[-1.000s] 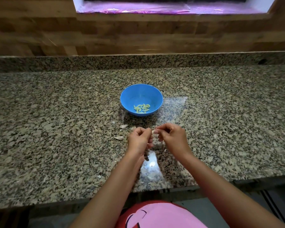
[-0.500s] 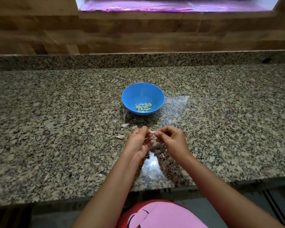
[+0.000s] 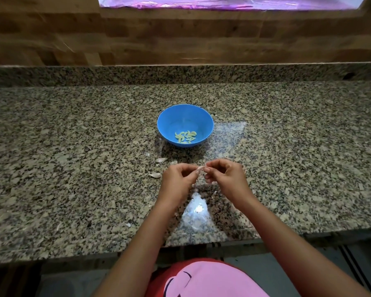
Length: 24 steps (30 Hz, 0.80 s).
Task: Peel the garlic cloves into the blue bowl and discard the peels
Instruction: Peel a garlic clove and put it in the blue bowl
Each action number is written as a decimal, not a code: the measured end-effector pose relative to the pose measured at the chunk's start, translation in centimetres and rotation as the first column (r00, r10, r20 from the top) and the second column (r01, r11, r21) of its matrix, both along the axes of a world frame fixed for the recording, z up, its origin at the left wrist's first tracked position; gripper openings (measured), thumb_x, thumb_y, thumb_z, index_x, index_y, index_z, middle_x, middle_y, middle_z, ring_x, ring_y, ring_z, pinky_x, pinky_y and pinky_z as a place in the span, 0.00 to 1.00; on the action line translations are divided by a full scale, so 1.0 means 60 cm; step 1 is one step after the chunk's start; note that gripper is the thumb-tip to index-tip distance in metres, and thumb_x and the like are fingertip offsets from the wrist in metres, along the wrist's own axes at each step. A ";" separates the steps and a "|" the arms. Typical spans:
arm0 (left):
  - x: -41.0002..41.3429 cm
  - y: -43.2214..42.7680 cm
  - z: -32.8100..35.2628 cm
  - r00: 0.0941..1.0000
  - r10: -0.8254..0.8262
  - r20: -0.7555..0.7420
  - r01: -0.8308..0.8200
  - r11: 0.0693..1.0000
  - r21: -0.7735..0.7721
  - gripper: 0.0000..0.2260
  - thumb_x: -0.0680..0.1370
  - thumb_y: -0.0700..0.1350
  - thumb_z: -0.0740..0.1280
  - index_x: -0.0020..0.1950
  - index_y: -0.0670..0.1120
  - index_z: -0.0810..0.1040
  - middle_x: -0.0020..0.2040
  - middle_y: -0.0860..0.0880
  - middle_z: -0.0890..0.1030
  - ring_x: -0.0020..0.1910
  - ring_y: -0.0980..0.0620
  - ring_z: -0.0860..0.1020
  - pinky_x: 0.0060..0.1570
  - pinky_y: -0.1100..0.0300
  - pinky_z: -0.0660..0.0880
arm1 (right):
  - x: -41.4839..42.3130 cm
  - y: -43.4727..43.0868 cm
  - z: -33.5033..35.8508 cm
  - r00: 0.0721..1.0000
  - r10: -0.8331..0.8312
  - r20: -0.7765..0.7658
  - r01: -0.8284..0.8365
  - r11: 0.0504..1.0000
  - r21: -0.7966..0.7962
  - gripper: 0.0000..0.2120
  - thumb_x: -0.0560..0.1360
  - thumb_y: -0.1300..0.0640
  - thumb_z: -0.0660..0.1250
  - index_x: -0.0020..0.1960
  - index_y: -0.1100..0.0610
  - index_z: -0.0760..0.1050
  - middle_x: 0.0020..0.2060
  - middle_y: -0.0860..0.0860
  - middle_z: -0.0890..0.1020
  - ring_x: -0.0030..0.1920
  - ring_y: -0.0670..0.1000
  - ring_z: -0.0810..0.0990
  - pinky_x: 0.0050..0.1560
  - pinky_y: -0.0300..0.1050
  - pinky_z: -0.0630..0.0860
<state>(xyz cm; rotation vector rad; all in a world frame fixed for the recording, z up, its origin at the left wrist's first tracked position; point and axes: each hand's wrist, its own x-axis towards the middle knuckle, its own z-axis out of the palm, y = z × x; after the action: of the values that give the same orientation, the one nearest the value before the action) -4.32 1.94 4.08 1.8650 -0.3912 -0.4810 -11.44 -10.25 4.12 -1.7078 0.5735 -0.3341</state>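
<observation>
Hands were close together just above the stone counter (image 3: 73, 168). The left hand (image 3: 178, 179) and the right hand (image 3: 225, 179) both pinched one small garlic clove (image 3: 201, 168) with their fingertips, and the other fingers were curled. The blue bowl (image 3: 165, 116) sat farther back, apart from the hands, with peeled cloves (image 3: 185, 137) inside. Two pale garlic bits (image 3: 161, 160) lay on the counter, left of the hands.
</observation>
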 end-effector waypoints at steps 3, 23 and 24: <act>-0.003 0.001 0.006 0.983 -0.039 0.177 0.022 0.995 0.098 0.08 0.75 0.41 0.68 0.52 0.43 0.83 0.40 0.50 0.82 0.38 0.56 0.80 0.40 0.66 0.77 | -0.002 -0.002 0.001 0.999 0.034 -0.008 -0.034 0.996 -0.088 0.08 0.75 0.66 0.67 0.43 0.54 0.78 0.35 0.54 0.82 0.33 0.47 0.80 0.38 0.41 0.80; -0.028 -0.019 -0.003 0.979 0.050 0.197 -0.073 0.991 0.111 0.03 0.75 0.41 0.68 0.45 0.43 0.82 0.35 0.55 0.78 0.32 0.61 0.75 0.31 0.73 0.72 | -0.003 0.010 -0.011 0.991 -0.088 -0.099 0.085 0.996 -0.028 0.05 0.77 0.63 0.64 0.43 0.59 0.76 0.38 0.58 0.81 0.39 0.56 0.81 0.44 0.51 0.81; -0.030 -0.019 -0.003 0.962 0.036 0.271 -0.071 0.990 0.122 0.03 0.75 0.41 0.68 0.45 0.43 0.82 0.34 0.56 0.77 0.32 0.63 0.74 0.30 0.74 0.70 | -0.002 0.012 -0.011 0.989 -0.088 -0.115 0.092 0.995 0.029 0.05 0.77 0.63 0.64 0.42 0.60 0.75 0.37 0.57 0.80 0.38 0.54 0.80 0.43 0.50 0.81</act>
<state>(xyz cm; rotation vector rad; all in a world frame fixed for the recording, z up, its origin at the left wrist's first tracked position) -6.14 0.80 3.91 2.0708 -0.4978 -0.2206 -11.55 -9.51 3.43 -1.6784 0.7374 -0.2909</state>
